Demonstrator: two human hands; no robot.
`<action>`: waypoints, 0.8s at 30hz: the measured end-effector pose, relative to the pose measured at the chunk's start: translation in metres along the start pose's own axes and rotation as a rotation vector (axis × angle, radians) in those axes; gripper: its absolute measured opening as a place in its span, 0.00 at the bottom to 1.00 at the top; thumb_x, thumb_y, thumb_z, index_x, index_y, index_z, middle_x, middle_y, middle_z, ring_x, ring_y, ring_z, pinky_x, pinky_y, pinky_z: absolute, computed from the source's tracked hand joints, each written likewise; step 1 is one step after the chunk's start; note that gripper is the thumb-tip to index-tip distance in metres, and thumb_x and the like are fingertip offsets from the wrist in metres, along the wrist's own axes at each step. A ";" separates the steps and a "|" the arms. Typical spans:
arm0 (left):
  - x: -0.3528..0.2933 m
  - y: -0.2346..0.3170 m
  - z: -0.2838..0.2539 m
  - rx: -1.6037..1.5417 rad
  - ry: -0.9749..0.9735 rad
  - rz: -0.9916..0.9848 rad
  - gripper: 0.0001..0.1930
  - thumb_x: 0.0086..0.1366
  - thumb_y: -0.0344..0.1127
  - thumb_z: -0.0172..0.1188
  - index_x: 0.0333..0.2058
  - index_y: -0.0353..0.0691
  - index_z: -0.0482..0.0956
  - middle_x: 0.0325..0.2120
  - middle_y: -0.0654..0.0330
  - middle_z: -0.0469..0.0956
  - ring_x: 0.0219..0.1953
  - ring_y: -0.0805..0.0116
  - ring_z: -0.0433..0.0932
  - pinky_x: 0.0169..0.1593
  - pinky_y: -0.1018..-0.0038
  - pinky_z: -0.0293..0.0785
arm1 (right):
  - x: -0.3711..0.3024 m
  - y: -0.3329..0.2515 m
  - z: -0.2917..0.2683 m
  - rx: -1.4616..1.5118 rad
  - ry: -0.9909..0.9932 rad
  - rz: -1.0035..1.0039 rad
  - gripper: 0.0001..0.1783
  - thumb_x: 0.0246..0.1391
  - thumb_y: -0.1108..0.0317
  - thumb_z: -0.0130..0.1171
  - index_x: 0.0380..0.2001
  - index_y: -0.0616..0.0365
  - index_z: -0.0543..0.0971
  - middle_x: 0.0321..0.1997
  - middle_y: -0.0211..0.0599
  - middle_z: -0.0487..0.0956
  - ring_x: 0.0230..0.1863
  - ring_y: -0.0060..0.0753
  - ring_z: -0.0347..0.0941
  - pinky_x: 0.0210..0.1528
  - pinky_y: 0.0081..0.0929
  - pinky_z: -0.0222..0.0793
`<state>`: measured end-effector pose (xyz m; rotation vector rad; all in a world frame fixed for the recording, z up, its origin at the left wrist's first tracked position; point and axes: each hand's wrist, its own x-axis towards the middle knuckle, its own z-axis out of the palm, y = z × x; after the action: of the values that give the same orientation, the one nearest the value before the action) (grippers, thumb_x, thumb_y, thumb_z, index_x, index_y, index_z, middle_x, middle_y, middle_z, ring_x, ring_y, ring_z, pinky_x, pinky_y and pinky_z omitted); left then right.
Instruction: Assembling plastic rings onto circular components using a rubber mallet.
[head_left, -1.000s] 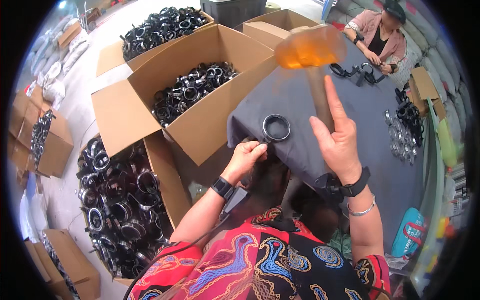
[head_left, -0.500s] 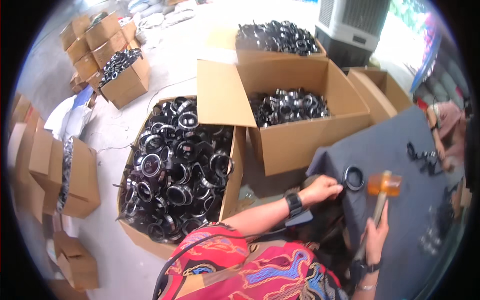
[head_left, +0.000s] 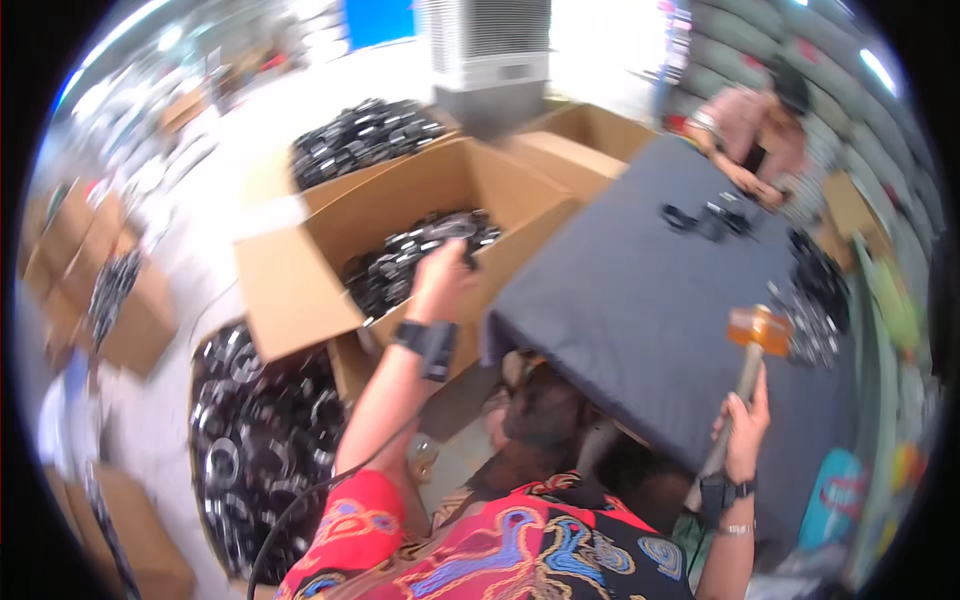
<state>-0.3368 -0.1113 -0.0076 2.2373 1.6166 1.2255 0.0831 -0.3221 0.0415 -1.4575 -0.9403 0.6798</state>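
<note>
My right hand (head_left: pixel 741 430) grips the handle of a mallet with an amber-orange head (head_left: pixel 758 330), raised over the right part of the grey-covered table (head_left: pixel 600 290). My left hand (head_left: pixel 443 280) is stretched out over a large open cardboard box (head_left: pixel 480 190). Its fingers are closed around a black ring part (head_left: pixel 467 256), mostly hidden by the hand and blurred. Below it, the box holds many shiny black ring-shaped parts (head_left: pixel 385 270).
Another box of black rings (head_left: pixel 250 450) stands at lower left, and one (head_left: pixel 365 140) behind. Across the table a person (head_left: pixel 750 140) handles black parts (head_left: pixel 712 215). Small clear bags (head_left: pixel 808 325) lie at the right. An air cooler (head_left: pixel 490 60) stands at the back.
My left hand has left the table edge and moved out over the open box. The black ring is gone from the table. My view has turned right; the mallet stays in my right hand.
</note>
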 end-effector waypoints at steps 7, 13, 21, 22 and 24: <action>0.052 0.053 0.046 -1.011 -0.239 -0.517 0.15 0.67 0.43 0.54 0.44 0.38 0.77 0.39 0.63 0.77 0.40 0.70 0.76 0.41 0.71 0.73 | 0.019 0.060 -0.045 0.090 0.106 -0.044 0.41 0.55 0.74 0.51 0.71 0.45 0.50 0.21 0.27 0.70 0.15 0.17 0.66 0.15 0.16 0.66; 0.015 0.086 0.085 -0.743 -0.443 -0.465 0.11 0.66 0.37 0.55 0.37 0.34 0.80 0.26 0.60 0.80 0.30 0.73 0.78 0.34 0.79 0.72 | 0.018 0.044 -0.035 0.068 0.060 0.109 0.42 0.53 0.73 0.52 0.70 0.45 0.51 0.22 0.26 0.69 0.16 0.18 0.66 0.16 0.20 0.67; -0.016 0.113 0.137 -0.307 -0.078 0.025 0.05 0.57 0.33 0.57 0.29 0.39 0.79 0.31 0.51 0.78 0.38 0.50 0.77 0.42 0.59 0.74 | 0.022 0.089 -0.078 -0.039 0.000 0.078 0.38 0.54 0.70 0.46 0.70 0.46 0.53 0.20 0.27 0.65 0.12 0.17 0.60 0.12 0.17 0.60; -0.021 0.116 0.145 -0.289 -0.073 0.060 0.05 0.57 0.33 0.57 0.27 0.39 0.77 0.29 0.51 0.77 0.36 0.50 0.77 0.40 0.58 0.73 | 0.032 0.088 -0.070 -0.056 -0.042 0.085 0.38 0.54 0.70 0.46 0.70 0.46 0.53 0.20 0.27 0.65 0.12 0.17 0.60 0.12 0.17 0.60; -0.026 0.117 0.128 -0.093 0.028 0.109 0.06 0.56 0.32 0.57 0.24 0.39 0.73 0.25 0.52 0.73 0.33 0.50 0.74 0.37 0.57 0.71 | 0.025 0.073 -0.052 -0.025 -0.043 0.093 0.35 0.58 0.69 0.47 0.69 0.49 0.54 0.21 0.28 0.66 0.12 0.18 0.60 0.11 0.18 0.59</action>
<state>-0.1678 -0.1391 -0.0450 2.2874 1.4314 1.3349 0.1512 -0.3242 -0.0213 -1.5215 -0.9215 0.7722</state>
